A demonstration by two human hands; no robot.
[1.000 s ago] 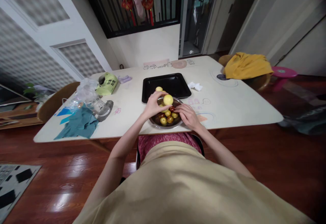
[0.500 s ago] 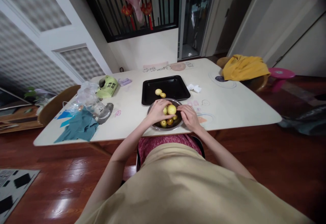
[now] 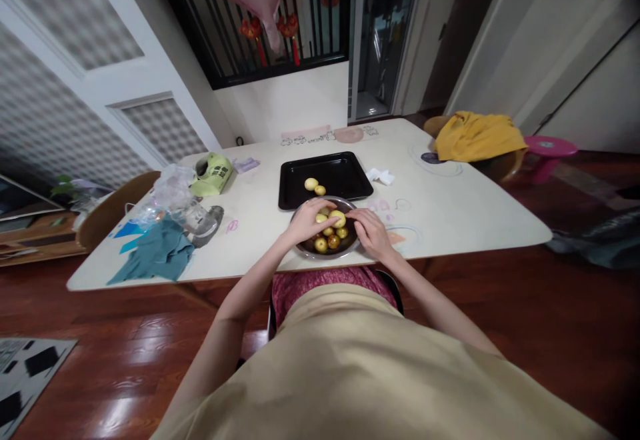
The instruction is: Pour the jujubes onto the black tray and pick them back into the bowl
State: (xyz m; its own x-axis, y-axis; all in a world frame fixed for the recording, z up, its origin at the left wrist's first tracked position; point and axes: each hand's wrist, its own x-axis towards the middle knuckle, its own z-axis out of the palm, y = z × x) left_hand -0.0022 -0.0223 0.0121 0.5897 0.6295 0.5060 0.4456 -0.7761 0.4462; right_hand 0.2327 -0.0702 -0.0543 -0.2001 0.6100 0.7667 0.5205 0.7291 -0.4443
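A metal bowl [image 3: 354, 245] near the table's front edge holds several small round yellow fruits [image 3: 321, 245], some with brownish skin. Over the bowl my left hand [image 3: 311, 220] grips one larger pale yellow fruit [image 3: 339, 218] between thumb and fingers. My right hand [image 3: 371, 231] is at the bowl's right rim, its fingers curled and their tips against or very close to the right side of that fruit. Whatever those fingertips pinch is too small to make out. Just behind the bowl, two more yellow fruits [image 3: 311, 184] lie on a black baking tray [image 3: 345, 177].
White crumpled tissue [image 3: 384, 177] lies right of the tray. At the left are a teal cloth [image 3: 160, 253], clear plastic packaging [image 3: 175, 190] and a light green bag-like item [image 3: 215, 173]. A yellow garment [image 3: 477, 137] hangs over a chair at the right.
The held fruit has shifted slightly lower, with more of the fruits in the bowl showing below it. Both hands stay at the bowl. The view has tilted a little.
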